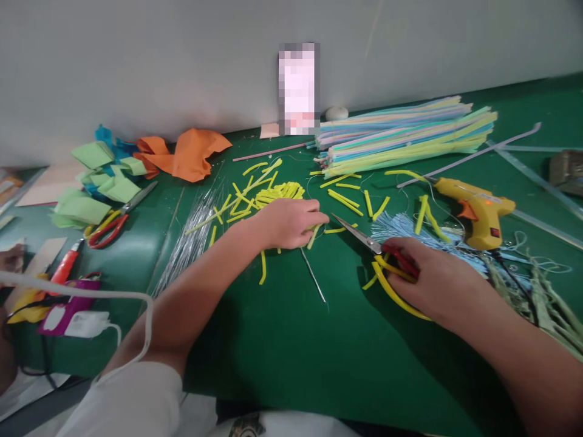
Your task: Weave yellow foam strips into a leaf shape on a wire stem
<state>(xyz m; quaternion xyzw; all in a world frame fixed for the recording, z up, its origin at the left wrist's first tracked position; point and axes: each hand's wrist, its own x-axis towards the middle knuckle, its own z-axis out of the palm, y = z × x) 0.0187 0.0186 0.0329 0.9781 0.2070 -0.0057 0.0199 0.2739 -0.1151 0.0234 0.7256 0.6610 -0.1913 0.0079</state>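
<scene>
Within right grip, scissors

The desk is green, the cut strips yellow, the glue gun yellow with an orange trigger, the scissors silver with red-and-yellow handles, and the long bundled stems striped in pastel yellow, blue and pink.

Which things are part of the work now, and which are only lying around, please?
Apparently in use: scissors in the right hand; yellow pieces at the left hand.

Apparently just lying there: glue gun; orange paper; green papers; second scissors.
</scene>
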